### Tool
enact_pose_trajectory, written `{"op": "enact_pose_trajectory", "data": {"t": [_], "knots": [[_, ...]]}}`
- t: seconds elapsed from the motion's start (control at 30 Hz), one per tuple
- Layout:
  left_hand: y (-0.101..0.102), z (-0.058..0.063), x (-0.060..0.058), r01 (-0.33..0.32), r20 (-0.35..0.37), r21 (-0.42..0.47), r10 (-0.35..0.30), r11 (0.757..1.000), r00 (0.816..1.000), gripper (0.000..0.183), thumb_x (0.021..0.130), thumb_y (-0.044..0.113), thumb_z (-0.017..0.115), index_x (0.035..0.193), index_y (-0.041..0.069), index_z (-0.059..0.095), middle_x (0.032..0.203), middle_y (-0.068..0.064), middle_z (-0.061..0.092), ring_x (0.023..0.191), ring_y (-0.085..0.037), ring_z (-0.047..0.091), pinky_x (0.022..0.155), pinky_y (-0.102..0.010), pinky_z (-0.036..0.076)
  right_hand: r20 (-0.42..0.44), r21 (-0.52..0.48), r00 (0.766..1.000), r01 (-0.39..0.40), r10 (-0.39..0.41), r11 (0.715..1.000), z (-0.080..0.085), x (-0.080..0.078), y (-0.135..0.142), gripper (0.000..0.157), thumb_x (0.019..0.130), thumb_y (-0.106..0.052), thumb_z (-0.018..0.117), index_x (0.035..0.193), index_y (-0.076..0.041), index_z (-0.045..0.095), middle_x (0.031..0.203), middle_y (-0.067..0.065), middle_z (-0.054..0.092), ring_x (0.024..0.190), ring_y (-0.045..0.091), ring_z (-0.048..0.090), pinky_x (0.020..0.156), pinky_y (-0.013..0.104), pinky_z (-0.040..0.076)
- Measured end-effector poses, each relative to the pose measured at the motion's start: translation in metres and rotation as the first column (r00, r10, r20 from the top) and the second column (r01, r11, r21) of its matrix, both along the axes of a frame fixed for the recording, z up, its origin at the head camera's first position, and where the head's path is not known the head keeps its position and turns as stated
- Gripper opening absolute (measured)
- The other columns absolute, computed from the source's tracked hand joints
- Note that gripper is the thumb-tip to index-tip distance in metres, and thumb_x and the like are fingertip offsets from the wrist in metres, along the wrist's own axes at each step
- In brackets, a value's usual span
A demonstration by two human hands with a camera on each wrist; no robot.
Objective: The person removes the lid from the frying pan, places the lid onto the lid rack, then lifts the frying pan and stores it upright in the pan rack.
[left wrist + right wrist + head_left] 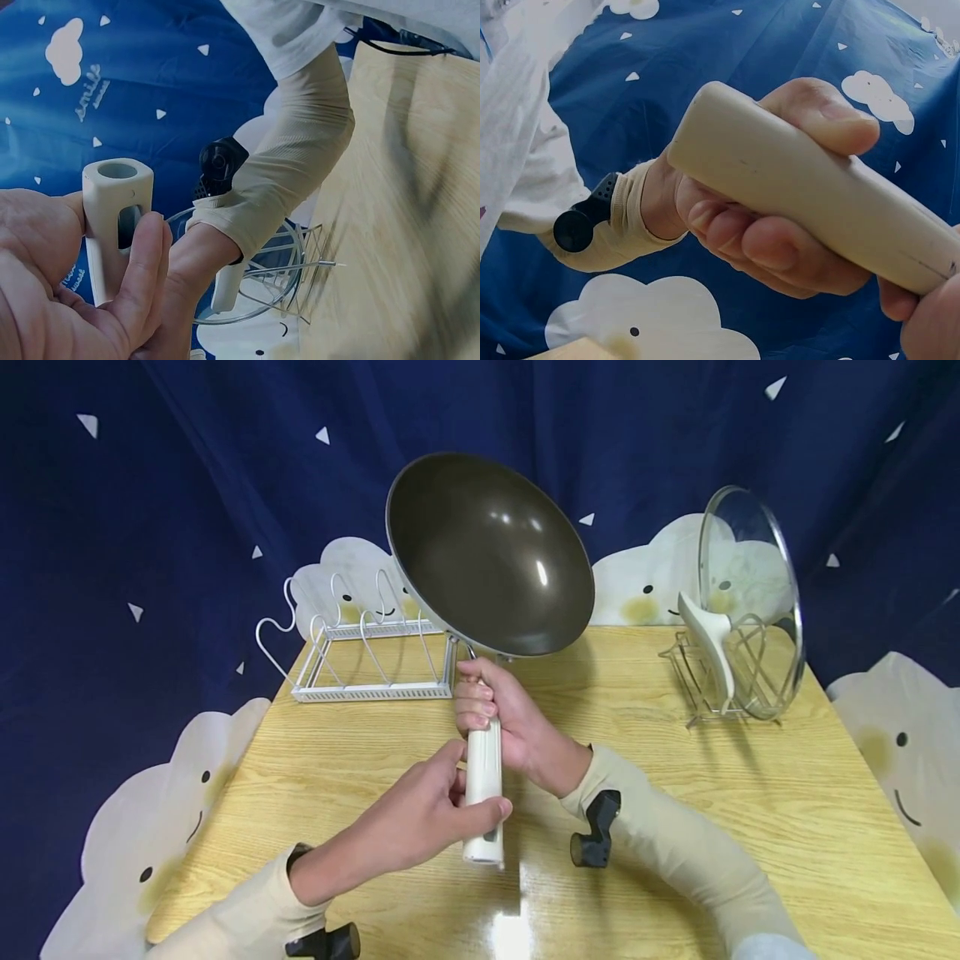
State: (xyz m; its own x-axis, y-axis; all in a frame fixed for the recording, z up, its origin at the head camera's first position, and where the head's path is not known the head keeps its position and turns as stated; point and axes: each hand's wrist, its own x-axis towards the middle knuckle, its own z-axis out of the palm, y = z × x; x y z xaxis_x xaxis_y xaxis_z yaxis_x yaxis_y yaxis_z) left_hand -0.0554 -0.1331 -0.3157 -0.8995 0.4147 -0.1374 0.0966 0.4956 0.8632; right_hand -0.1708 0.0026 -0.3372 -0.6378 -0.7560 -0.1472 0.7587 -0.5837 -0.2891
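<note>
A wok [491, 556] with a dark brown inside and a long cream handle is held up over the table, its inside facing me. My right hand [502, 710] grips the handle just below the pan, fingers wrapped round it. Lower down, my left hand [431, 810] holds the handle near its end, thumb on one side and fingers on the other. From the right wrist, the handle [780, 172] lies between the left thumb and curled fingers. The left wrist view shows the handle's hollow end [118, 171] and a slot beside it.
A white wire rack [371, 693] stands at the back left of the wooden table [360, 735]. At the back right, a glass lid [791, 585] with a white handle [708, 643] stands upright in a small metal rack [697, 720]. A dark blue curtain [225, 468] hangs behind.
</note>
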Motion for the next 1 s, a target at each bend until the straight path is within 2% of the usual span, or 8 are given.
{"op": "enact_pose_trajectory", "data": {"t": [0.27,1.0], "knots": [[-0.002,0.005,-0.003,-0.036,-0.05,-0.013,0.035,0.999,0.998,0.046,0.093,0.029,0.072,0.122,0.001,0.05,0.076,0.001,0.066,0.063,-0.009,0.057,0.052,-0.028,0.048,-0.013,-0.066,0.999,-0.031,0.03,0.997,0.007,-0.006,-0.004,0.039,0.109,-0.021,0.035,0.071,-0.017,0.037,0.048,-0.008,0.04,0.035,0.003,0.04,0.035,0.018,0.036],[-0.011,0.013,-0.005,-0.129,-0.127,-0.07,0.119,0.989,0.985,0.04,0.091,0.025,0.07,0.12,0.004,0.051,0.078,0.0,0.067,0.064,-0.012,0.062,0.053,-0.031,0.052,-0.043,-0.149,0.998,-0.059,0.053,0.987,0.014,-0.016,-0.02,0.042,0.11,-0.022,0.035,0.068,-0.017,0.039,0.046,-0.007,0.041,0.035,0.005,0.04,0.034,0.018,0.036]]}}
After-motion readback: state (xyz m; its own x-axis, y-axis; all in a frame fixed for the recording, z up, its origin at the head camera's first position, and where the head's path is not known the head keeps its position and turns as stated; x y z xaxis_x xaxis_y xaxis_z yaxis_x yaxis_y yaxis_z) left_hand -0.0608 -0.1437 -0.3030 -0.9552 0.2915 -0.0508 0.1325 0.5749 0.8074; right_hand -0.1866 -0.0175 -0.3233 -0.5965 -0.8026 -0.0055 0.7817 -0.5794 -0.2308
